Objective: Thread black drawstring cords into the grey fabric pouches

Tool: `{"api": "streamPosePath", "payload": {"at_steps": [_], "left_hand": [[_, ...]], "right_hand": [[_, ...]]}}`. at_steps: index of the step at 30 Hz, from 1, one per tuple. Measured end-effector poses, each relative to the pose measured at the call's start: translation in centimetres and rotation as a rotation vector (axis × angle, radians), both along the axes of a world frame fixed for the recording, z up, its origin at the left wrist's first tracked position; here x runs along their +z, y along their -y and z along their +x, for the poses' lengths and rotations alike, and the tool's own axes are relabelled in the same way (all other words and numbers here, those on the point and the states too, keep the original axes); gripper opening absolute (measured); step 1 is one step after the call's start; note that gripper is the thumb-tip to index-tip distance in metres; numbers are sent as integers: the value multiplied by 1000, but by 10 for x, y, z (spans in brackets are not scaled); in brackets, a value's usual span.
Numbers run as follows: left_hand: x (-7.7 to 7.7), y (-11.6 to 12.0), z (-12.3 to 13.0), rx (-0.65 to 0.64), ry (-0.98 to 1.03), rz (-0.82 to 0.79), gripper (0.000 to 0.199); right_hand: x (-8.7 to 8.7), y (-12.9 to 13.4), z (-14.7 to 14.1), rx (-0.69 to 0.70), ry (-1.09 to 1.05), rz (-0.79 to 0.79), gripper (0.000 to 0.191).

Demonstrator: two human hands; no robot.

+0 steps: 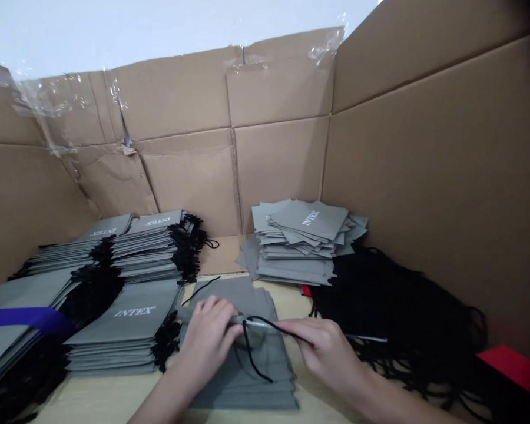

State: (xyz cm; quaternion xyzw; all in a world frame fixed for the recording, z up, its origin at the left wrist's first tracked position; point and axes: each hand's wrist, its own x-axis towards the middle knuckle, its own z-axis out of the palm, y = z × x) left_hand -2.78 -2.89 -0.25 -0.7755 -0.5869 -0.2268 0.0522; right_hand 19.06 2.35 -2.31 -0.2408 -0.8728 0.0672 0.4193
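My left hand (209, 333) is closed on the edge of a grey fabric pouch (237, 320), above a stack of grey pouches (251, 396). My right hand (327, 347) is closed around a thin metal rod (367, 338), whose tip end reaches the pouch edge beside my left fingers. A black cord (251, 356) loops over the rod near that edge, and one end dangles over the stack. Another part of the cord runs back to my right fingers. How far the rod sits inside the pouch is hidden.
Stacks of corded INTEX pouches (123, 327) stand at left, one bundle under a purple band (24, 318). Loose pouches (298, 268) pile up at back right. Beside them lie a heap of black cords (393, 306) and a red piece (514, 368). Cardboard walls (282, 159) enclose the table.
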Motion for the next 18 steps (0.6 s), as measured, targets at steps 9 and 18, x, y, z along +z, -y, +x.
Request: {"api": "streamPosePath", "payload": {"at_steps": [9, 18], "left_hand": [[0, 0, -2, -55, -46, -18, 19], [-1, 5, 10, -55, -168, -59, 18]], "right_hand": [[-6, -1, 3, 2, 30, -31, 42], [-4, 2, -1, 102, 46, 148, 42]]}}
